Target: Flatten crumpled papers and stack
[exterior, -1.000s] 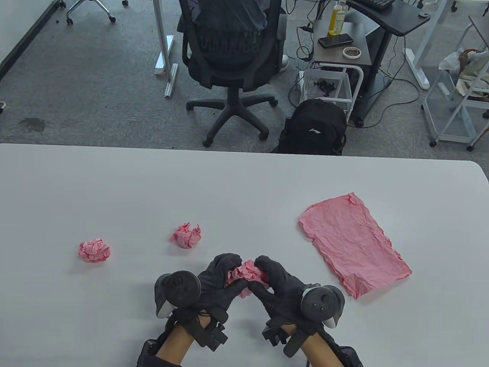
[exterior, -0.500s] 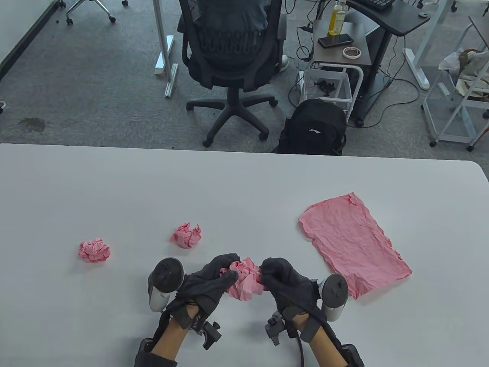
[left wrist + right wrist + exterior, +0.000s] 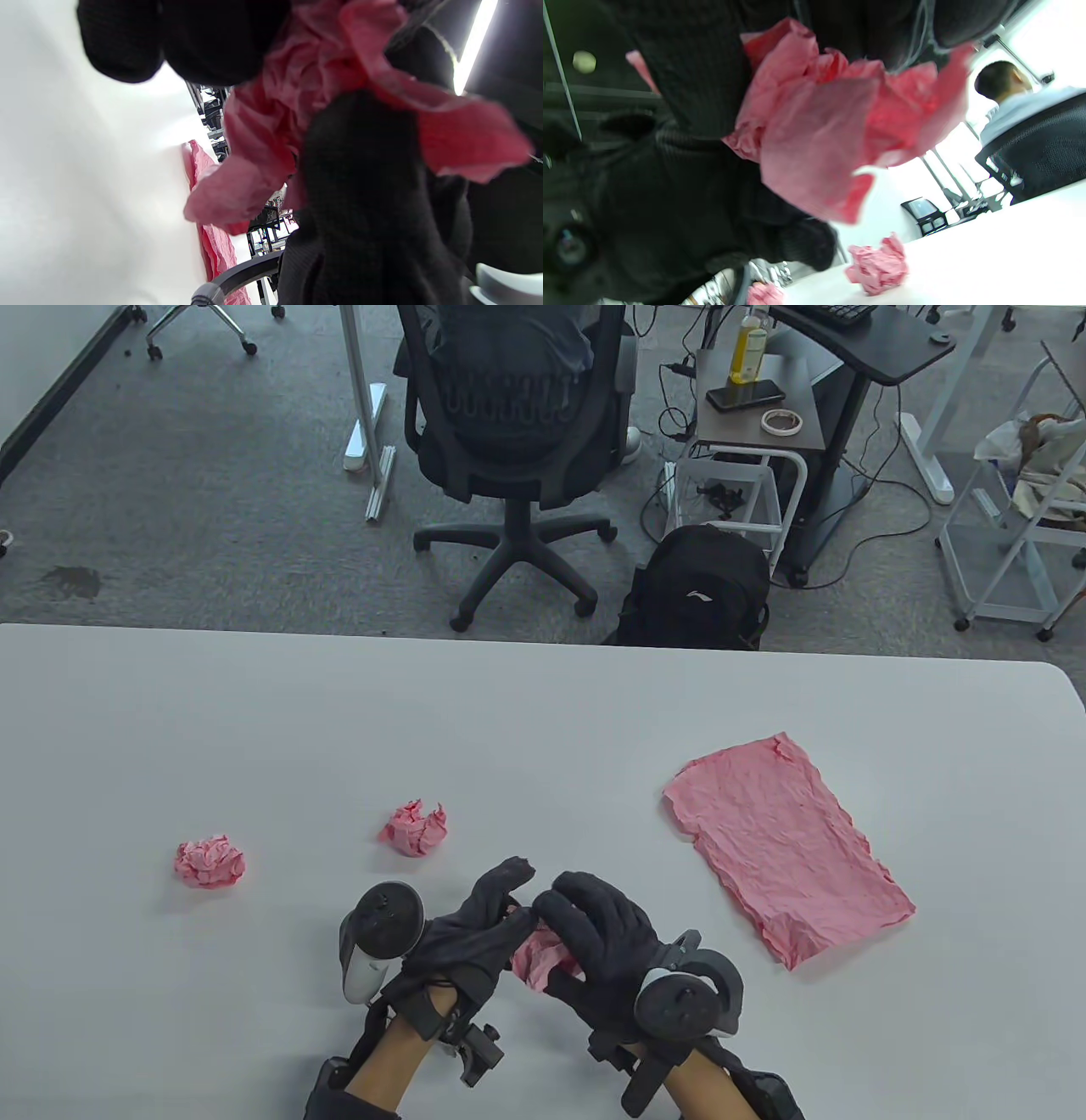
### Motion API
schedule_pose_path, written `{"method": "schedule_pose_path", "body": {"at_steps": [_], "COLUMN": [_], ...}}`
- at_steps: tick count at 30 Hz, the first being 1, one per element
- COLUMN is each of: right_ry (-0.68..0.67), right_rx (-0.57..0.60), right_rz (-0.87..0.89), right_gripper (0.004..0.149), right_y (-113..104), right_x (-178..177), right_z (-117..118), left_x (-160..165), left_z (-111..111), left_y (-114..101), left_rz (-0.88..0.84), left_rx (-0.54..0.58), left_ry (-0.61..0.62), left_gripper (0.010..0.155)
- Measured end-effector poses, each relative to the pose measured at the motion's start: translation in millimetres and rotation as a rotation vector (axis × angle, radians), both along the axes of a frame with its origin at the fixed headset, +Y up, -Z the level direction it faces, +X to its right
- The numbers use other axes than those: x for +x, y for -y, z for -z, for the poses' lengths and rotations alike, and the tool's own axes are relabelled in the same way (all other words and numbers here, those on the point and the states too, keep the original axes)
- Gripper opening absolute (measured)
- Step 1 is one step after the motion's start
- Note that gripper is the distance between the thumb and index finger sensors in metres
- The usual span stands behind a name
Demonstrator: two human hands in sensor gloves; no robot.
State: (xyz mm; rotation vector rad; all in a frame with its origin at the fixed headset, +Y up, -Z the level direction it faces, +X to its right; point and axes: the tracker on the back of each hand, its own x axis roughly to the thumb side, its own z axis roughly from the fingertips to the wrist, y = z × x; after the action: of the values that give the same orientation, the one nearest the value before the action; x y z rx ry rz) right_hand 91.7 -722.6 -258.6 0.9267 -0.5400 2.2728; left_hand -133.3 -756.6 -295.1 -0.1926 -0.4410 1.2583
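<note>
Beyond our white table [image 3: 543, 712] sits a carpeted office with a black chair [image 3: 517, 432] and a backpack [image 3: 700, 589]. Near the front edge, our left hand [image 3: 475, 925] and right hand [image 3: 607, 950] meet over a crumpled pink paper [image 3: 539, 960], both pinching it between curled fingers and holding it above the surface. A flattened sheet [image 3: 785, 848] lies to the right. Two more wads, the near ball [image 3: 414, 829] and the far ball [image 3: 209, 862], rest at left.
</note>
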Motion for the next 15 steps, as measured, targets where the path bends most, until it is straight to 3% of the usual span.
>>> {"method": "schedule_pose_path", "body": {"at_steps": [2,6,7,9,11,13,15], "right_ry": [0.030,0.089,0.070,-0.032,-0.064,-0.067,-0.075], "right_rx": [-0.001,-0.091,-0.104,-0.131,-0.140,-0.131,-0.128], "right_rz": [0.057,0.279,0.303,0.367,0.420,0.402,0.417], "right_gripper": [0.068,0.053,0.053,0.049,0.044,0.043,0.042], "right_y": [-0.8,-1.1,-0.3,0.5,-0.6,-2.0,-3.0], "right_x": [2.3,23.2,25.2,23.4,17.9,15.7,18.3], "right_z": [0.8,9.6,11.1,11.1,7.1,4.7,6.2], "left_x": [-3.4,4.1,6.4,10.1,9.9,10.5,12.7], "left_z": [2.1,2.2,-0.1,-7.2,-10.1,-11.0,-9.7], "left_y": [0.2,-5.3,-7.2,-13.6,-17.9,-19.5,-16.7], "left_rz": [-0.052,-0.156,-0.132,0.061,0.217,0.235,0.167], "left_rx": [0.000,0.032,0.047,0.153,0.279,0.281,0.227], "left_ry": [0.011,0.229,0.218,0.085,0.024,0.032,0.068], "left_gripper": [0.074,0.080,0.079,0.076,0.086,0.095,0.090]}}
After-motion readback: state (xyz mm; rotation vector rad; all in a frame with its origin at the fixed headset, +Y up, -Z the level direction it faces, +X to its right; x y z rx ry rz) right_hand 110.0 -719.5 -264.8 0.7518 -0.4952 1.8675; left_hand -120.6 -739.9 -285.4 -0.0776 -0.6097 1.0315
